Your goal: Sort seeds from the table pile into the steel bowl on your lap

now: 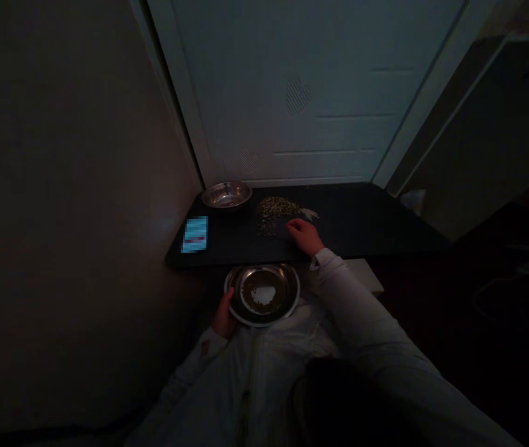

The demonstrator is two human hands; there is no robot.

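A shiny metal bowl point(292, 292) rests at my lap, below the table's front edge. Its bottom holds small greenish-brown grains point(249, 297) around a white patch; I cannot tell whether that is white grain or bare metal. My left hand point(223, 318) is closed on the bowl's left rim, thumb over the edge. Over the dark table point(362, 223), my right hand point(307, 236) has its fingers curled together in a pinch, and anything between them is too small to see. Just beyond it lies a heap of mixed yellowish-green grains point(277, 206), with a small white pile point(310, 213) at its right end.
Another metal bowl point(211, 195) stands at the table's back left. A lit phone point(194, 234) lies in front of it. Behind the table rises a pale door point(339, 93), with a wall point(106, 186) close on the left. The room is dim.
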